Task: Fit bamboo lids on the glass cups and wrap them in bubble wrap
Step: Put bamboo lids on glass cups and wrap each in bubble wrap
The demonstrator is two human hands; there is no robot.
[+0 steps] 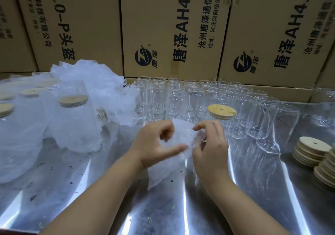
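Bubble wrap bundle [181, 132] sits centre of the worktop [235, 198], directly between both hands, with its lower end trailing toward the person. Its long axis looks near upright, with the bottom drifting left. The wrap is cloudy and the frame blurred, so the cup inside can't be made out; treat that axis as a guess. Left hand [155, 144] is on the bundle's left flank, thumb stretched across the front of the wrap and fingers curled over the top. Right hand [212, 149] is on the right flank with fingers curled. Its thumb and forefinger appear to nip the wrap's edge, but blur makes exact contact hard to call. Both hands are equally near, so no reach is needed. My read: the step in hand is closing the wrap round one cup. The coming move turns on the loose edge, which looks to lie on the right side, so the right hand folds while the left steadies. The likely next piece is the lidded glass cup [222, 110], standing just behind the right hand among the open glass cups [174, 99], so the right hand is nearer. The bamboo lid stack [311, 147] is far right, same side. The wrapped cups [72, 111] are piled left, so drop-off suits the left hand.
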